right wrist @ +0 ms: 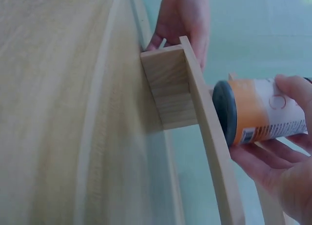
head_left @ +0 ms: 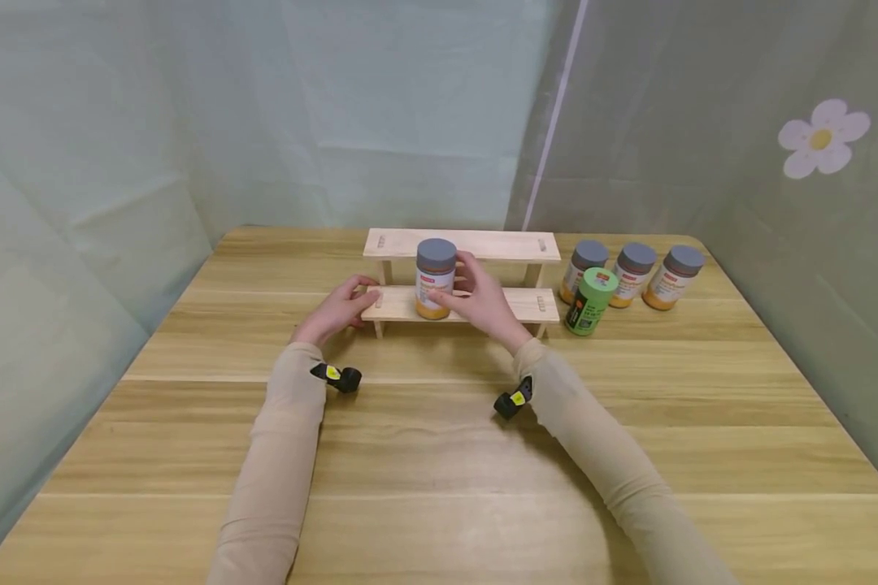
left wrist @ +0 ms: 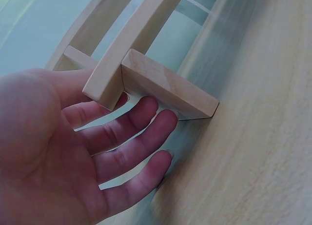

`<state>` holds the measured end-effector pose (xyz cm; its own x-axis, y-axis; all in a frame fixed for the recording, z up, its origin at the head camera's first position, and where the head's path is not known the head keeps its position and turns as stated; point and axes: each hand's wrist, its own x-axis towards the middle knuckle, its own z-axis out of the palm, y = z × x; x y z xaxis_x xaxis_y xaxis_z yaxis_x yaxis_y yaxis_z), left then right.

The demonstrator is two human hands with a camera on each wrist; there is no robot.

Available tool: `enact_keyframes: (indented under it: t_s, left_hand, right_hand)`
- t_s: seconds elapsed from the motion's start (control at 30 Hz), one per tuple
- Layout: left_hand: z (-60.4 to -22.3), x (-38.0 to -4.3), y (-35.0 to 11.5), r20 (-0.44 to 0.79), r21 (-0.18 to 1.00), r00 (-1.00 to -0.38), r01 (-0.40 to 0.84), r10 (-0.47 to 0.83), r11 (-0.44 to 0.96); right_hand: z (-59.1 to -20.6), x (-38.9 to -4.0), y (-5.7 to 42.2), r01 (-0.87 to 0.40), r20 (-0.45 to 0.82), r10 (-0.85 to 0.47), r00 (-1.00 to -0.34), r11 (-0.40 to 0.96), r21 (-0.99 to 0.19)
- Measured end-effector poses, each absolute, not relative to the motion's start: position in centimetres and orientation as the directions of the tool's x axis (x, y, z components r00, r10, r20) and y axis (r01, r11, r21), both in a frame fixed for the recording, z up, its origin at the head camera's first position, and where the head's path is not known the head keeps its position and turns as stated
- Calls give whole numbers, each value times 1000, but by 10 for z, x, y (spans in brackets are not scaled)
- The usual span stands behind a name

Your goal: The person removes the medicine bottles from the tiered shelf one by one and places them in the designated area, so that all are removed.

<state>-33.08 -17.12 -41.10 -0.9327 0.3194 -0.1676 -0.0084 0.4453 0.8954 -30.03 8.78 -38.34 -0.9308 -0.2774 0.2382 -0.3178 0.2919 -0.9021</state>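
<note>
My right hand (head_left: pixel 483 302) holds a jar (head_left: pixel 435 280) with a grey lid and a white and orange label, thumb on its front and fingers round its right side. The jar stands upright over the lower step of a two-tier wooden shelf (head_left: pixel 527 302). In the right wrist view the base of the jar (right wrist: pixel 251 112) is right at the plank's surface. My left hand (head_left: pixel 340 307) grips the left end of that lower step, thumb on top. The left wrist view shows its curled fingers (left wrist: pixel 131 147) below the plank, beside the support leg (left wrist: pixel 168 86).
Right of the shelf stand several similar grey-lidded jars (head_left: pixel 669 280) and, in front of them, a green canister (head_left: pixel 591 302). The wooden table (head_left: pixel 424 471) extends toward me. Hanging cloth (head_left: pixel 336 114) surrounds its back and sides.
</note>
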Motion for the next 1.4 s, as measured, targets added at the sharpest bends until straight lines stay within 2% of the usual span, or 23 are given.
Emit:
enact_keyframes:
  t_s: [0.67, 1.4]
  left_hand:
    - [-414, -332, -177, -151, 895, -936, 8, 319, 447]
    - [-414, -330, -173, -151, 903, -933, 5, 328, 429]
  right_hand:
    - [-355, -296, 110, -429, 297, -390, -871, 314, -847]
    - [-330, -286, 155, -389, 288, -315, -904, 331, -860]
